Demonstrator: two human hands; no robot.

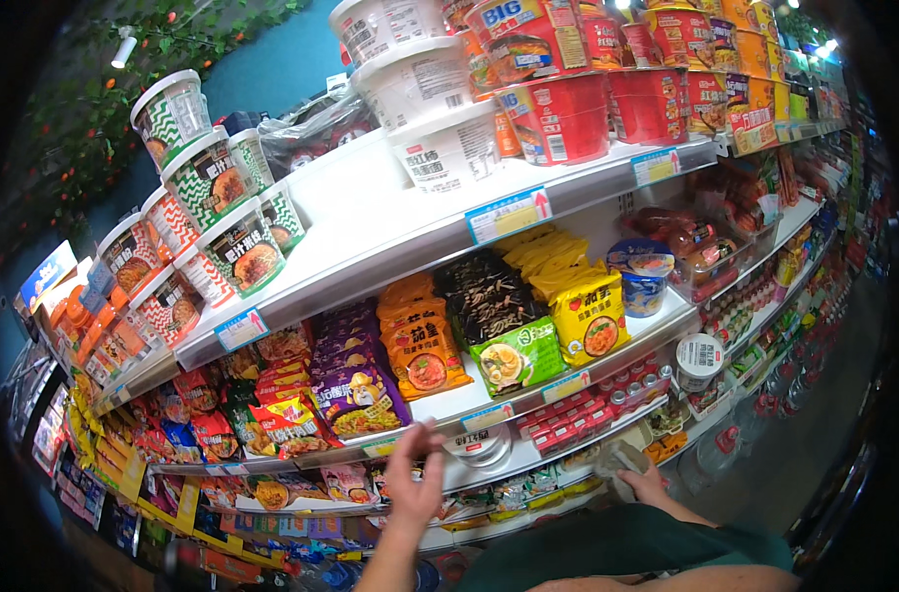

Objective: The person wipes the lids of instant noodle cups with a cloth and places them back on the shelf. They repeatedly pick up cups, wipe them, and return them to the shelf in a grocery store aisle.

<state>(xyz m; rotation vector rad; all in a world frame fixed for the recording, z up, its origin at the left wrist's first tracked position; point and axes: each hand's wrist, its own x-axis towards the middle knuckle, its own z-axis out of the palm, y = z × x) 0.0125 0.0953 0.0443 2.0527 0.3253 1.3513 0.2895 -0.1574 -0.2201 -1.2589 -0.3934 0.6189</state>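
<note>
My left hand [414,473] is raised in front of the shelf edge, its fingers slightly curled and apart, holding nothing. Just right of it, on the shelf below, stands a white instant-noodle tub [481,445], partly under the shelf edge. My right hand [644,481] grips a crumpled grey cloth [617,460] lower down on the right, by the lower shelves. Above my left hand, a purple noodle packet [361,403], orange noodle packets [426,355], a green noodle packet [520,355] and yellow noodle packets [590,314] lie in rows on the middle shelf [449,403].
White noodle tubs [442,152] and red noodle buckets [557,122] are stacked on the top shelf [338,211], with green-patterned cups [242,255] to the left. A blue noodle cup [640,277] stands beside plastic trays [705,259]. Another white tub [699,361] sits lower right.
</note>
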